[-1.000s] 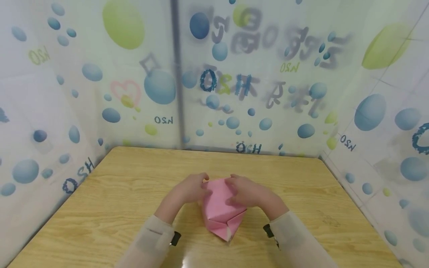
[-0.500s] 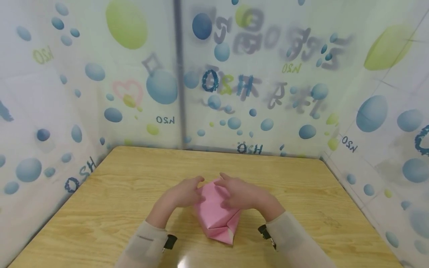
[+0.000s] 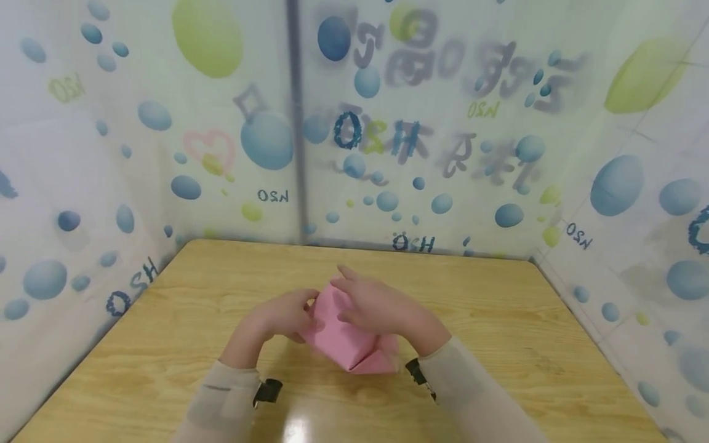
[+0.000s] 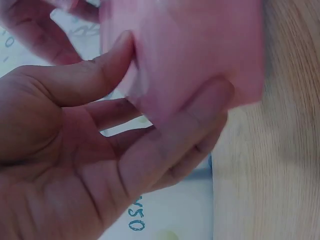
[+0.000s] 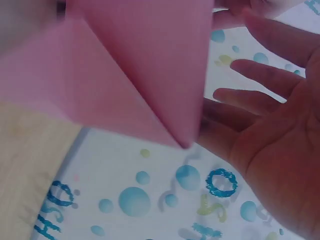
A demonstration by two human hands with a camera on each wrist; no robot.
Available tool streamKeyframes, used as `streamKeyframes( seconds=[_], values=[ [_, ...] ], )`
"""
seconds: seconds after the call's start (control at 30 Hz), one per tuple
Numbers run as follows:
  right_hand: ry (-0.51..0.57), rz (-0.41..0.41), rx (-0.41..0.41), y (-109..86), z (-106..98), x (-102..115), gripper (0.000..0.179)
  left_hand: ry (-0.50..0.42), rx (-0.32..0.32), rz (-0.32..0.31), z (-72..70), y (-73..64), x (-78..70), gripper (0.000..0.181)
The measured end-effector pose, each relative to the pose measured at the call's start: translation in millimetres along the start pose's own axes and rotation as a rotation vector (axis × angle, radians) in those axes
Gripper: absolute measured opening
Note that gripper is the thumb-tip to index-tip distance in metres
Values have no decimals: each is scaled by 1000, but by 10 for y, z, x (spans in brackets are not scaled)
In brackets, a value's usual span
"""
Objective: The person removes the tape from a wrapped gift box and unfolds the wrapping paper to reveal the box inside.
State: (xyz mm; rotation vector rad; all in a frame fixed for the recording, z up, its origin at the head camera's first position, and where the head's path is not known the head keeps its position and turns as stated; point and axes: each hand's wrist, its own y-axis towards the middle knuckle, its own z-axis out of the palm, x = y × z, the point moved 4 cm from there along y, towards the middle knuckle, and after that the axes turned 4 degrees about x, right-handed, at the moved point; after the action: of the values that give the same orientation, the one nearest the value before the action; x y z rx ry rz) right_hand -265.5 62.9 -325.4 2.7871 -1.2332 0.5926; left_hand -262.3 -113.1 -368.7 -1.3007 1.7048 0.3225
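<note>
A folded pink paper (image 3: pixel 335 335), puffed out like a small packet with a triangular flap at its near right end, is between both hands over the table. My left hand (image 3: pixel 279 315) holds its left side; in the left wrist view the thumb (image 4: pixel 112 60) lies on one edge and a finger (image 4: pixel 212 97) across its face. My right hand (image 3: pixel 379 307) reaches over its upper right side. In the right wrist view, the right hand's fingers (image 5: pixel 267 77) are spread and fairly straight, the lower ones partly hidden behind the pink paper (image 5: pixel 150 55).
The wooden table (image 3: pixel 471 369) runs back to a pale curtain (image 3: pixel 354 203) printed with blue and green dots, which also encloses both sides. Black clips (image 3: pixel 268 391) are fixed at both sleeve cuffs.
The pink paper has turned and shifted left, its flap end swinging to the right. My left hand has moved left with it, and my right hand has moved left and farther forward over it.
</note>
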Motion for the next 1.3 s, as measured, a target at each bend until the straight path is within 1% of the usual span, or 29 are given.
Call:
streamKeyframes(
  seconds=[0.1, 0.17, 0.23, 0.3, 0.33, 0.43, 0.5, 0.6, 0.7, 0.73, 0.77, 0.83, 0.87, 0.93, 1.0, 1.07, 1.1, 1.17, 1.23, 1.3],
  values=[
    [-5, 10, -18, 100, -70, -7, 56, -99, 7, -14, -3, -18, 3, 53],
    [3, 28, -6, 155, -72, -69, 54, -134, 2, -30, 33, -24, -9, 57],
    [26, 44, 13, 197, -45, -150, 51, -140, 3, -44, 99, -19, -35, 65],
    [48, 49, 25, 229, 4, -242, 47, -143, 7, -50, 180, 7, -66, 67],
    [57, 47, 27, 234, 35, -296, 45, -150, 8, -54, 230, 34, -80, 66],
    [85, 31, 29, 241, 130, -450, 40, -160, 8, -60, 361, 125, -110, 51],
    [103, 21, 30, 225, 189, -539, 39, -155, 3, -53, 429, 187, -118, 45],
    [118, 40, 47, 159, 231, -640, 40, -133, -5, -32, 489, 269, -142, 49],
    [86, 103, 65, 61, 209, -705, 42, -136, -14, -17, 510, 338, -177, 58],
    [78, 131, 79, 28, 197, -720, 44, -142, -15, -9, 511, 362, -187, 58],
    [71, 166, 97, -4, 192, -731, 47, -136, -29, -10, 504, 375, -194, 59],
    [67, 230, 129, -52, 185, -733, 55, -97, -75, -26, 481, 399, -196, 69],
    [67, 255, 141, -73, 184, -730, 59, -51, -105, -33, 470, 414, -196, 73],
    [81, 290, 151, -106, 188, -718, 63, 81, -173, -36, 454, 450, -200, 83],
    [100, 317, 141, -134, 186, -710, 64, 193, -236, -64, 450, 488, -209, 93],
    [114, 320, 126, -155, 184, -710, 63, 286, -276, -72, 461, 521, -241, 94],
    [127, 322, 121, -166, 186, -711, 62, 305, -288, -75, 469, 526, -263, 92],
    [146, 325, 117, -178, 195, -716, 60, 296, -293, -85, 487, 521, -302, 83],
    [153, 326, 116, -178, 207, -723, 58, 293, -290, -89, 501, 500, -339, 64],
    [164, 330, 113, -177, 209, -729, 58, 283, -282, -84, 510, 483, -369, 40]
  ],
)
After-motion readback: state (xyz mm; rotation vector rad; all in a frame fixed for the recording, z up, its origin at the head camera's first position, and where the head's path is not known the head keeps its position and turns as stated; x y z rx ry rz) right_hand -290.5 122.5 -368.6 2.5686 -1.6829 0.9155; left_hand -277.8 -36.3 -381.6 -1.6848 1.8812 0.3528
